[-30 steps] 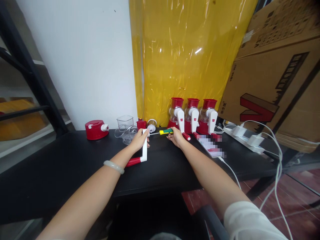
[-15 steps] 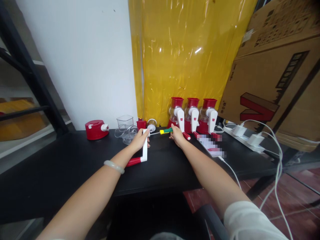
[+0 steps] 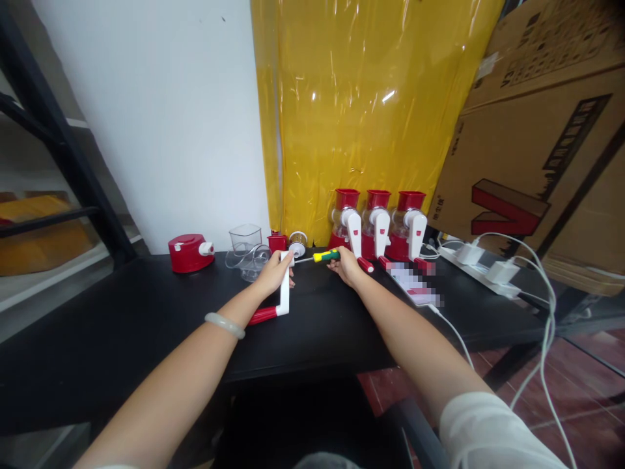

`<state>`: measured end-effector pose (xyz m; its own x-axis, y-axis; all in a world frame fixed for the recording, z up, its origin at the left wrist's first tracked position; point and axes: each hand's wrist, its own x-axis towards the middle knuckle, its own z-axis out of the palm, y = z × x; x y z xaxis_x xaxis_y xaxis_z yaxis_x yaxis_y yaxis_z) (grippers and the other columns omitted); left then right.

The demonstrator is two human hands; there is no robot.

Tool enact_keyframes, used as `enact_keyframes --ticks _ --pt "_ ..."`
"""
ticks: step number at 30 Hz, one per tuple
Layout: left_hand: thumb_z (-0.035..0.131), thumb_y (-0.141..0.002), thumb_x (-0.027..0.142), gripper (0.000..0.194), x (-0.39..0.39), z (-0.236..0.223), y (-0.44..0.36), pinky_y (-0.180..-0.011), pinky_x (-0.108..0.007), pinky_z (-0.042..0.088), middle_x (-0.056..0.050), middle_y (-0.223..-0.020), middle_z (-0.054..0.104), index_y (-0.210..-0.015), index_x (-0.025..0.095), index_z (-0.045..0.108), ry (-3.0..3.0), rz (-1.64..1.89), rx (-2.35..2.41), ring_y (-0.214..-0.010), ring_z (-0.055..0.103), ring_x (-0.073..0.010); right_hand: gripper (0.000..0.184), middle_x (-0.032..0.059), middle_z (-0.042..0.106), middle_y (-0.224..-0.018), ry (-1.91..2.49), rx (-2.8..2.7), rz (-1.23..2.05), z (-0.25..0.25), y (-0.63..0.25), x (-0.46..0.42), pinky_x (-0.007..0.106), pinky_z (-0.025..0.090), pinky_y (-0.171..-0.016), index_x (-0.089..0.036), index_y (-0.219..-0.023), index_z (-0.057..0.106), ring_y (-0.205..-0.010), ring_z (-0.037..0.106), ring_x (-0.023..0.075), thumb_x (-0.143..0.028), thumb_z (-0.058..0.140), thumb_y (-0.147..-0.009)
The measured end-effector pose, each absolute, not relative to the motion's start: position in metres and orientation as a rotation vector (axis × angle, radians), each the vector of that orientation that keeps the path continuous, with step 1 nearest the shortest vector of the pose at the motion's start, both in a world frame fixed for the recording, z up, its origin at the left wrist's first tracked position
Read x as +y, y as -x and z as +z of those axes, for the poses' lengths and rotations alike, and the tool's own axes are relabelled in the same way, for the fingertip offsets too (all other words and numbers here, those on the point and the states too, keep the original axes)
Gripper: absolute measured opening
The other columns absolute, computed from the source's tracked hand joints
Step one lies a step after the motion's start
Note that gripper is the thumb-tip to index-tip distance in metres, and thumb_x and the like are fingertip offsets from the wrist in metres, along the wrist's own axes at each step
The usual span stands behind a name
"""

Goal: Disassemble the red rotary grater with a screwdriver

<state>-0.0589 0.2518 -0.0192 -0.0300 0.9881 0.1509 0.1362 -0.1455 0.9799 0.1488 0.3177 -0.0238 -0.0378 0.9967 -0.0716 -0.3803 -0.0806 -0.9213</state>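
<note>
Green-and-yellow-handled screwdriver (image 3: 326,256) has rolled since the earlier frame! R hand (image 3: 347,267) clamped on its handle, L hand (image 3: 269,273) gripping white L-shaped crank w/ red grip (image 3: 284,298). Both hands above the black desk (image 3: 319,326), open room btwn them and its front edge. Driver's btwn hands, long axis approx. side-to-side, tip pointing left at crank's far end.

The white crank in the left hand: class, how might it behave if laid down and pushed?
The white crank would probably feel stiff, as its arm looks straight in the left hand. It seems unlikely to roll far, since the red grip juts out at an angle. Its smooth-looking surface may be slightly slippery.
</note>
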Motion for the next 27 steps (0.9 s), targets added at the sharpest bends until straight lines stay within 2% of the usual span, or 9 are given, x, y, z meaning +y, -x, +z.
enact_keyframes --ticks 4,8,15,21,27 --pt "0.062 -0.089 0.064 0.046 0.2519 -0.0192 0.0591 -0.041 -0.027 0.053 0.007 -0.059 0.057 -0.097 0.023 0.042 -1.397 1.291 1.271 -0.039 0.060 -0.0148 0.023 -0.0068 0.045 -0.046 1.003 -1.019 1.321 -0.0280 -0.1514 0.3202 0.023 0.050 -0.046 -0.022 -0.078 0.049 -0.038 0.042 0.0097 -0.037 0.052 -0.096" --pt "0.061 -0.089 0.065 0.046 0.2518 -0.0182 0.0592 -0.041 -0.028 0.053 0.007 -0.059 0.056 -0.096 0.023 0.042 -1.393 1.292 1.279 -0.039 0.060 -0.0153 0.034 -0.0088 0.041 -0.046 1.042 -1.085 1.213 -0.0289 -0.1529 0.3185 0.020 0.042 -0.039 -0.023 -0.075 0.048 -0.035 0.036 0.0075 -0.050 0.064 -0.090" --pt "0.060 -0.091 0.062 0.043 0.2525 -0.0198 0.0596 -0.041 -0.027 0.053 0.007 -0.059 0.057 -0.096 0.023 0.041 -1.399 1.293 1.280 -0.039 0.060 -0.0152 0.030 -0.0123 0.033 -0.044 1.043 -1.011 1.324 -0.0251 -0.1497 0.3146 0.018 0.040 -0.040 -0.023 -0.077 0.043 -0.034 0.028 0.0059 -0.042 0.060 -0.093" --pt "0.061 -0.090 0.062 0.043 0.2519 -0.0189 0.0594 -0.042 -0.026 0.053 0.007 -0.060 0.057 -0.097 0.024 0.042 -1.396 1.288 1.280 -0.040 0.061 -0.0149 0.021 -0.0109 0.036 -0.045 0.994 -0.953 1.390 -0.0258 -0.1483 0.3147 0.018 0.045 -0.046 -0.023 -0.079 0.043 -0.035 0.032 0.0061 -0.032 0.051 -0.096" --pt "0.061 -0.091 0.061 0.042 0.2507 -0.0176 0.0588 -0.041 -0.027 0.054 0.007 -0.060 0.057 -0.096 0.024 0.041 -1.394 1.289 1.288 -0.040 0.061 -0.0151 0.019 -0.0101 0.036 -0.045 0.999 -0.936 1.393 -0.0264 -0.1466 0.3155 0.018 0.047 -0.048 -0.023 -0.080 0.043 -0.036 0.034 0.0066 -0.027 0.041 -0.098"
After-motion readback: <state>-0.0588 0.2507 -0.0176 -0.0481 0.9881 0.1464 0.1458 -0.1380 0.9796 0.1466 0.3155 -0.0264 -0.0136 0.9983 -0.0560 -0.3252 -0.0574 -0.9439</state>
